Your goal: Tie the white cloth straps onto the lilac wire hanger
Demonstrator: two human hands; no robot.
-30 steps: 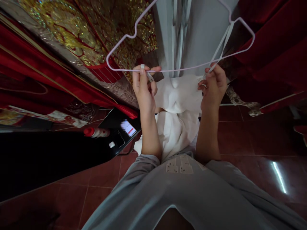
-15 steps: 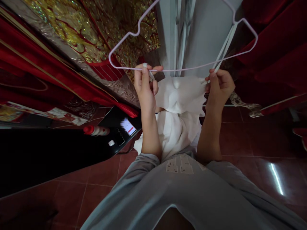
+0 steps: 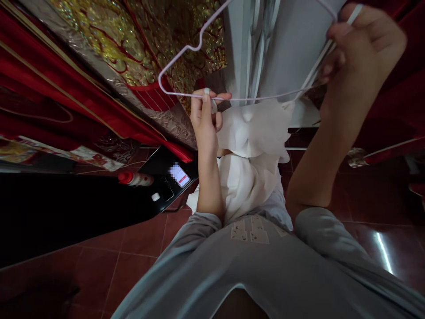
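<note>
A pale pink clothes hanger [image 3: 177,59] spans the upper middle, its top cut off by the frame. My left hand [image 3: 205,122] is closed on its lower bar, pinching a white strap loop against it with the index finger stretched along the bar. From the bar hangs a white, ruffled cloth garment [image 3: 250,126], falling in folds before my body. Up at the hanger's right shoulder, my right hand [image 3: 365,48] pinches the other white strap [image 3: 355,14], which runs down to the garment's right corner. That hand covers most of the hanger's right end.
Red and gold sequined garments [image 3: 172,40] hang at the left, with dark red cloth [image 3: 398,110] on the right. A black table [image 3: 59,212] at the left bears a phone [image 3: 181,176], a red-capped bottle [image 3: 134,178] and a small white case [image 3: 155,196]. Grey panels [image 3: 299,40] stand behind the hanger.
My right hand has moved up and right, from near the bar's level to the hanger's right shoulder, strap in its fingers. My left hand keeps its hold on the bar.
</note>
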